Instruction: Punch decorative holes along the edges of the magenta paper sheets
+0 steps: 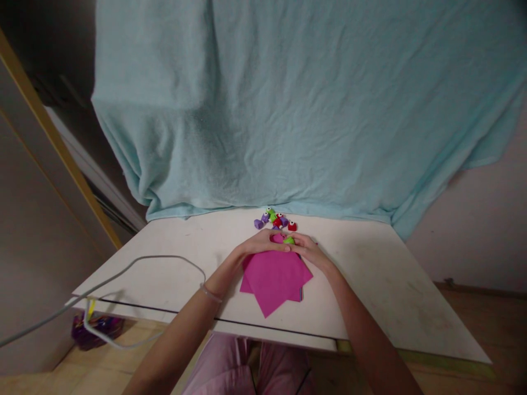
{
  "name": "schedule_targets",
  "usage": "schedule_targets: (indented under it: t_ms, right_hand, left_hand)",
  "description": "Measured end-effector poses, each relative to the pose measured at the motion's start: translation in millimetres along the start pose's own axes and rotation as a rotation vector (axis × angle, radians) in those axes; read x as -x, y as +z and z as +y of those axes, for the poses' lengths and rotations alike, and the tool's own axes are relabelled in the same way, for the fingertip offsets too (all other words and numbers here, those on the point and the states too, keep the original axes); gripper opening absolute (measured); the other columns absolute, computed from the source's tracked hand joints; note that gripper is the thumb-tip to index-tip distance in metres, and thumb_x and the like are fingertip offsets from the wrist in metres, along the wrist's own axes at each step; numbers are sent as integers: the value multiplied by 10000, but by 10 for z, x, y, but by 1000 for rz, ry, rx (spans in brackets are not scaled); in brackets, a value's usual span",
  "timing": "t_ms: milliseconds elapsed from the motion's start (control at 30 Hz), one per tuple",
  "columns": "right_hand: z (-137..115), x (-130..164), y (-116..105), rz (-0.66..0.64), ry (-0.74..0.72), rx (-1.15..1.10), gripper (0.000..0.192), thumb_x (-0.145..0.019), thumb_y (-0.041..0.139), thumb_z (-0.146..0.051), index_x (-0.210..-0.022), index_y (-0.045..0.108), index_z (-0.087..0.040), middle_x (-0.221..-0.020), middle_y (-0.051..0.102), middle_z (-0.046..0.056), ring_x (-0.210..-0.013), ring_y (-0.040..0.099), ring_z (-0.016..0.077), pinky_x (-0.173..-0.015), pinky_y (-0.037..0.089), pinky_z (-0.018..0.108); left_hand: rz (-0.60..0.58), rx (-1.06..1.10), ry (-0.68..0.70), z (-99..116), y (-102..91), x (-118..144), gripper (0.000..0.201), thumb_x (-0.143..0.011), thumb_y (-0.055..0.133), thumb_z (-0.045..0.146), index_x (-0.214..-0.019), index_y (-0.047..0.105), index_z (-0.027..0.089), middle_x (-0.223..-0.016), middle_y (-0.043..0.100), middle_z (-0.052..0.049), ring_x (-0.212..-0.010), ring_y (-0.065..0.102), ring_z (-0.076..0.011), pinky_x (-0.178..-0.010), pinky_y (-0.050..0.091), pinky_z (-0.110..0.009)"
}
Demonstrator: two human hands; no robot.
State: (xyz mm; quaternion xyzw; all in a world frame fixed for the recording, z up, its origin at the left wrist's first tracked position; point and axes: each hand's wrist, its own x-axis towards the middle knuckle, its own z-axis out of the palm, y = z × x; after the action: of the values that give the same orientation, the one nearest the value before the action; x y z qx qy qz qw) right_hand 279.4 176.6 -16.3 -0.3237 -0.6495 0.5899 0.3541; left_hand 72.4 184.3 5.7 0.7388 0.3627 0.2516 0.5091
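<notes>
A magenta square of paper [276,277] lies with one corner towards me on a stack of coloured sheets [302,295]. My left hand [261,241] curves over its far left part, thumb stretched along the paper and fingers bent, with magenta showing between them. My right hand [308,249] comes in from the other side, its fingers bent around a small green toy piece [289,240]. The two thumbs meet just below that piece. Fingertips of both hands are partly hidden.
Several small purple, green and red toy figures with white eyes [276,220] are grouped beyond my hands on the white table [362,285]. A light-blue cloth [288,109] hangs behind the table. A grey cable [160,257] loops over the left side.
</notes>
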Motion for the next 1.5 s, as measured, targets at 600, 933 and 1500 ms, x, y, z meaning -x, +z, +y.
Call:
schedule_targets:
  t_ms: [600, 933, 1500]
  right_hand:
    - [-148, 55, -26, 143, -6, -17, 276, -760, 703, -388, -925, 658, -172, -911, 676, 29, -838, 611, 192, -719, 445, 260]
    - [-180, 62, -46, 187, 43, -60, 287, -754, 708, -413, -883, 647, -163, -859, 674, 35, -738, 621, 171, -647, 462, 256]
    - [-150, 52, -139, 267, 146, -234, 311, -787, 693, -439, -918, 653, -159, -842, 703, 104, -716, 660, 188, -688, 523, 286]
  left_hand:
    - [-70, 20, -27, -107, -32, -9, 567, -698, 732, 431, -1179, 611, 156, -1018, 687, -73, -829, 650, -197, -709, 507, -268]
    - [-65, 2, -42, -100, -25, -6, 533, -689, 731, 440, -1116, 625, 141, -983, 685, -68, -818, 644, -195, -707, 500, -269]
    - [-5, 30, -9, -37, 18, 13, 515, -760, 629, 533, -1084, 661, 133, -959, 688, -70, -782, 626, -183, -705, 478, -270]
